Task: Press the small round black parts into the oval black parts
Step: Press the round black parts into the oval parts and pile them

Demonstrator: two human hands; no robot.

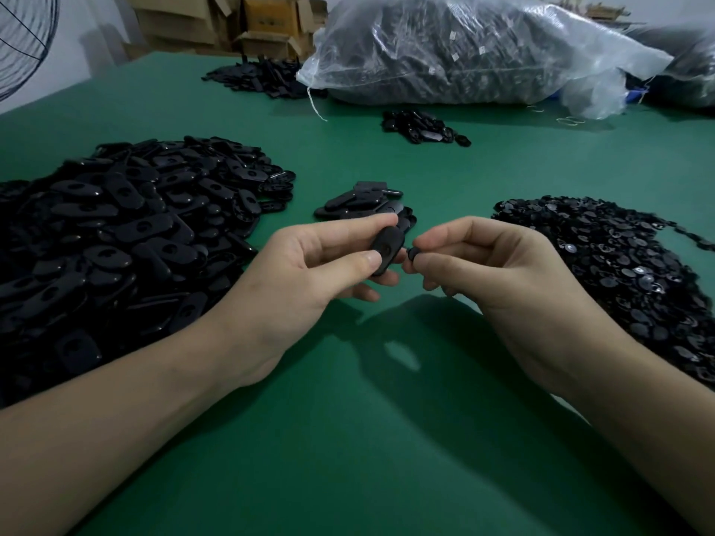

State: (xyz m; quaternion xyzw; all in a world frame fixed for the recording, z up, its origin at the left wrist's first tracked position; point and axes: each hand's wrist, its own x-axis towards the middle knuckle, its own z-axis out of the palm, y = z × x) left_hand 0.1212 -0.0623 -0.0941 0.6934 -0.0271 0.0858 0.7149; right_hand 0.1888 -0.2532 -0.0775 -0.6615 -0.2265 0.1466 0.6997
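My left hand [309, 265] pinches one oval black part [387, 247] between thumb and fingers, held on edge above the green table [348, 439]. Just to its right, my right hand [487, 265] pinches a small round black part [411, 254] at its fingertips, a finger's width from the oval part. A big heap of oval black parts [116, 234] lies on the left. On the right lies a heap of small round black parts [619, 265]. Behind my hands sits a small stack of oval parts [360, 203].
Farther back lie two more piles of black parts [423, 125] [267, 77]. A large clear plastic bag [483, 48] full of dark parts fills the back right. Cardboard boxes [247, 25] stand behind the table, and a fan grille [23, 40] is at the far left.
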